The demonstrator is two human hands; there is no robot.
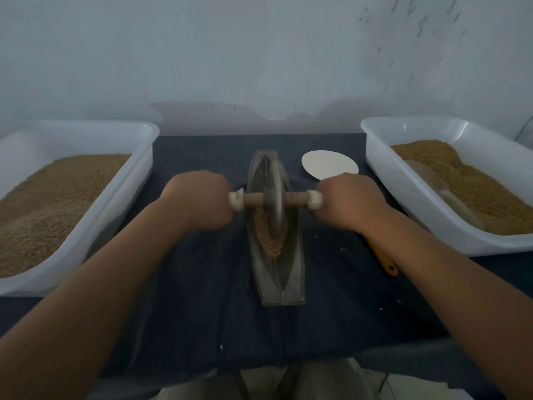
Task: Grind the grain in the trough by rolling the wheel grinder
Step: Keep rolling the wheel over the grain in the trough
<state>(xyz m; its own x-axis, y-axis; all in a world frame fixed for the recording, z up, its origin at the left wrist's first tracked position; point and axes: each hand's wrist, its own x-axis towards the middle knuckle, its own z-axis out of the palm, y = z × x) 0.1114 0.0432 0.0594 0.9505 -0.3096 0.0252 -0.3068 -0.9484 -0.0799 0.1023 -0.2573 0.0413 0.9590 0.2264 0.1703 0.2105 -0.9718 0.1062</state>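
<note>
Trough (284, 287) dull grey metal, matt, scuffed. Wheel (276, 194) same grey metal, on a smooth brown wooden axle (253, 199) with white plastic-looking end caps (314, 199). Grain (266, 235) coarse, tan, gritty; tubs (383, 168) glossy white plastic; cloth (202, 284) dark, matt.

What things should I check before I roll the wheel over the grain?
1. The left hand grips one end of the wheel grinder: ok.
2. The right hand grips the other end: ok.
3. The wheel sits inside the trough: ok.
4. The grain lies in the trough at the wheel: ok.
5. The trough stays steady on the cloth: cannot tell.
</note>
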